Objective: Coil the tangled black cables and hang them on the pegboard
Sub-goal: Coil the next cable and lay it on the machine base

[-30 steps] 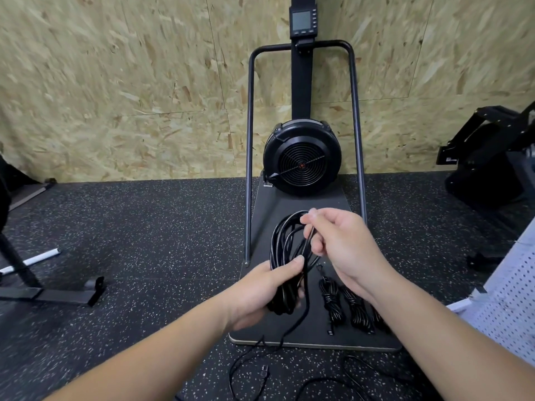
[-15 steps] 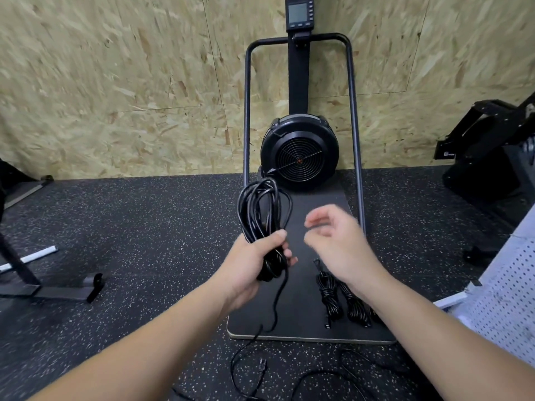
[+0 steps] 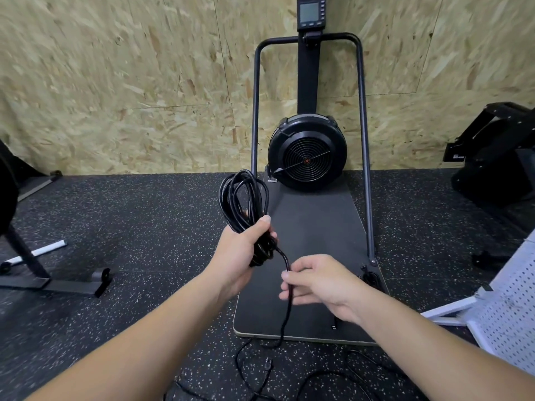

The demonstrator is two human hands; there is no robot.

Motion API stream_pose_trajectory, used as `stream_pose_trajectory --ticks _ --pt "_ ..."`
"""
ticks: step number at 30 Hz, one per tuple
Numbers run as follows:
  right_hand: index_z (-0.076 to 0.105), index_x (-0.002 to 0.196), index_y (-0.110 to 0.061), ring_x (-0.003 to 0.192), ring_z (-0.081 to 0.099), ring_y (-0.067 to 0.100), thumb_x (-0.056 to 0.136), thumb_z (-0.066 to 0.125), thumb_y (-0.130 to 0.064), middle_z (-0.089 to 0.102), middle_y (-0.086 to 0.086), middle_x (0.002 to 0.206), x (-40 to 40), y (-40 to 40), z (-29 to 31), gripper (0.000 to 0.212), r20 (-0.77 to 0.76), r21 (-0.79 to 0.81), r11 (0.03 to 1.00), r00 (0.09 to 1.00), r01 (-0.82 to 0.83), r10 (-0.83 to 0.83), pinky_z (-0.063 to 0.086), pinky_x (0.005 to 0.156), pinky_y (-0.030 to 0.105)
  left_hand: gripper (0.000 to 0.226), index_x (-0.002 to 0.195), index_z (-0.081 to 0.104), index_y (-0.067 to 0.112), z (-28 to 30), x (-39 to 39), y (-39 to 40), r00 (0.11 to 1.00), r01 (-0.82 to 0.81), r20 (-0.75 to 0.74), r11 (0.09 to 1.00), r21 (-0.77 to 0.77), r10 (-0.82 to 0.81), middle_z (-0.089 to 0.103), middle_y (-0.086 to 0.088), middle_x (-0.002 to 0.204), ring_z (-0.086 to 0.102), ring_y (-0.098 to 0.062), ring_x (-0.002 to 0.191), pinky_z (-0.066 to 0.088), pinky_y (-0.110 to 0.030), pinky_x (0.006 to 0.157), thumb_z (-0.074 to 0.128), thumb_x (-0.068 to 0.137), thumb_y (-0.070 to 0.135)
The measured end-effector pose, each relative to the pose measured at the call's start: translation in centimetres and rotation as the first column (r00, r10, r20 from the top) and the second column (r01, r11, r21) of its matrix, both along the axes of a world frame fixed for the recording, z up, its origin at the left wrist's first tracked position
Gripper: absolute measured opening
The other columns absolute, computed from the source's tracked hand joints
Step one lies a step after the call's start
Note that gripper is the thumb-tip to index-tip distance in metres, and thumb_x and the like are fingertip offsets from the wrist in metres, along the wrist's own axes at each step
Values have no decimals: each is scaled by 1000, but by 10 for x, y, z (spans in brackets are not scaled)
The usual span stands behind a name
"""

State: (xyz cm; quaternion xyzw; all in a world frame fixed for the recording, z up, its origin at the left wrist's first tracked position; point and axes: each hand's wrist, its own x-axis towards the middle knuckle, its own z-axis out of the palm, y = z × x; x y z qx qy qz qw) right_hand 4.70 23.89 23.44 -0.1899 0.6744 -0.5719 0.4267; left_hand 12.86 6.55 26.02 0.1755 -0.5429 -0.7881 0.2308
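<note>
Head view, left hand [image 3: 243, 256] gripping cable coil [image 3: 244, 204]

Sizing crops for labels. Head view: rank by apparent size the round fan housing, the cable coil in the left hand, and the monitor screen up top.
1. Fan housing, largest.
2. Cable coil gripped by the left hand; it is nearer the camera, so true size is unsure.
3. Monitor screen, clearly smallest.

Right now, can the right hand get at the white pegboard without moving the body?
Probably yes. The pegboard stands on the right hand's own side with nothing between them, but that hand pinches the cable tail, which runs from the coil in the left hand.
</note>
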Motion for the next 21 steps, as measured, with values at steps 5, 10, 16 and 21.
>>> stream_pose_trajectory --ticks 5,10,16,21 --pt "80 84 -14 54 48 13 102 71 -28 64 -3 65 -1 -2 19 24 -413 177 980 910 96 -14 38 57 28 13 95 72 13 -11 2 -16 993 -36 108 990 -139 52 66 -12 83 59 -29 79 40 -43 70 71 105 22" --pt "80 99 -22 57 53 9 93 86 -32 73 -4 73 5 18 71 12 -586 131 979 785 -156 204 43 59 25 12 96 70 13 -13 0 -17 986 58 162 987 -148 -34 62 -11 87 51 -24 75 35 -46 75 72 101 24" --pt "70 126 2 97 77 32 99 74 3 82 20 107 -13 38 83 27 -240 -321 944 971 -73 -6 54 71 32 16 120 69 3 -1 1 -11 986 128 95 987 100 -137 61 -9 89 53 -14 63 48 -29 64 65 105 5" --pt "77 107 -6 61 59 23 100 81 -21 83 13 92 -12 32 73 17 -304 -281 949 924 145 -232 42 51 29 40 114 73 18 8 13 14 926 311 234 950 -22 -298 63 -9 92 57 -17 70 45 -31 65 77 98 54"
